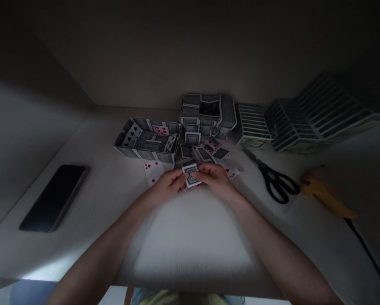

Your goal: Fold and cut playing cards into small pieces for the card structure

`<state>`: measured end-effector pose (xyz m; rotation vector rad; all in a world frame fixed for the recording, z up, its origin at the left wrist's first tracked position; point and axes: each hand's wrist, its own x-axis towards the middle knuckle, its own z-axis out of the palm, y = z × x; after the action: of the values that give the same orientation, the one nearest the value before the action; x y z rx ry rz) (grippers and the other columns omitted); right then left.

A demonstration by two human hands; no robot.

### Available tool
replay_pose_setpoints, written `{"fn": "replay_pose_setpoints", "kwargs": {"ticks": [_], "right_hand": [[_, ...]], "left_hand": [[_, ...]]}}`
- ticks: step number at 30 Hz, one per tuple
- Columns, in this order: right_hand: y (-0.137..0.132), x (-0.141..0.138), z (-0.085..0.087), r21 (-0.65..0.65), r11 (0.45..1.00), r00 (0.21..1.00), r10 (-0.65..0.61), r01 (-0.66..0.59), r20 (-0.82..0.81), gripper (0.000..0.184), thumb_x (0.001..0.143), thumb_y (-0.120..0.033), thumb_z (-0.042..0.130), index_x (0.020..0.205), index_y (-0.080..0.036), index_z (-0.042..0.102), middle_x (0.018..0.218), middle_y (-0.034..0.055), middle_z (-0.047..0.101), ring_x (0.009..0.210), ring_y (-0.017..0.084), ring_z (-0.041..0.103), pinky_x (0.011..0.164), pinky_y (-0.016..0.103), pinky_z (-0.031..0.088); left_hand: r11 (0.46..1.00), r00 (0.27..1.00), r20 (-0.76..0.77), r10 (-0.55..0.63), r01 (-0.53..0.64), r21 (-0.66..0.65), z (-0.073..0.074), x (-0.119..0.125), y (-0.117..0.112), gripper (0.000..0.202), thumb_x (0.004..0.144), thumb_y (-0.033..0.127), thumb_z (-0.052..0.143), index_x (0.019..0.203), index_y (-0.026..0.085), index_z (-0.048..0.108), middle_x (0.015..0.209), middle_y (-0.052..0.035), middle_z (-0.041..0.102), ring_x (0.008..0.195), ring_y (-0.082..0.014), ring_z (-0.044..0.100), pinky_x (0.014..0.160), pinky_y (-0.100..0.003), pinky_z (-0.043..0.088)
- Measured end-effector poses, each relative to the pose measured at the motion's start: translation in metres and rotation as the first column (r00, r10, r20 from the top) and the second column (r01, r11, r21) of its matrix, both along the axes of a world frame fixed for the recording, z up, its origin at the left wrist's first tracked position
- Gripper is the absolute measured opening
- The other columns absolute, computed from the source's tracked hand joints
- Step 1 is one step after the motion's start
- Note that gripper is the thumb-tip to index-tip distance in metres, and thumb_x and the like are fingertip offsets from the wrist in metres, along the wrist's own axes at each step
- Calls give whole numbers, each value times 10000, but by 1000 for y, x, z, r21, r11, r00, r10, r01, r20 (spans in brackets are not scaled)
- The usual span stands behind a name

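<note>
On a pale desk (81, 203), a house of playing cards (207, 114) is seen at 12 o'clock. A face-down card (190, 176) is gripped between the closed left hand (166, 186) and right hand (215, 180), its long axis running 11 to 5 o'clock.

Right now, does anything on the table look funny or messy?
Yes. Loose cards lie in a jumble in front of the card walls, which look neatly built. A red four also lies face up by itself beside the left hand, while many nearby cards show their backs.
</note>
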<state>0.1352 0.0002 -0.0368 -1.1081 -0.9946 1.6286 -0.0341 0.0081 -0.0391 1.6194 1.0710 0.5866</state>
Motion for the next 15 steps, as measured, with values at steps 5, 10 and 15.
{"fn": "replay_pose_setpoints", "kwargs": {"ticks": [5,10,15], "right_hand": [[0,0,1,6,1000,1000,-2,2,3,241,567,-354,742,643,-176,596,576,-33,605,515,108,568,506,243,487],[1,0,2,24,1000,1000,-6,5,20,226,579,-348,736,635,-177,599,575,-33,609,518,107,561,500,235,468],[0,2,5,75,997,996,12,-19,86,254,649,-410,678,610,-174,591,545,-27,586,479,99,522,461,220,419]], "left_hand": [[1000,1000,21,-17,17,0,2,0,1,314,838,386,393,630,156,445,553,28,453,515,-70,411,487,-197,332],[1000,999,41,0,1,-11,5,2,0,308,830,371,401,611,158,434,535,33,444,501,-68,400,478,-197,320],[1000,996,84,12,-11,-12,7,4,-1,317,827,390,402,621,153,446,553,25,449,519,-76,407,493,-205,325]]}}
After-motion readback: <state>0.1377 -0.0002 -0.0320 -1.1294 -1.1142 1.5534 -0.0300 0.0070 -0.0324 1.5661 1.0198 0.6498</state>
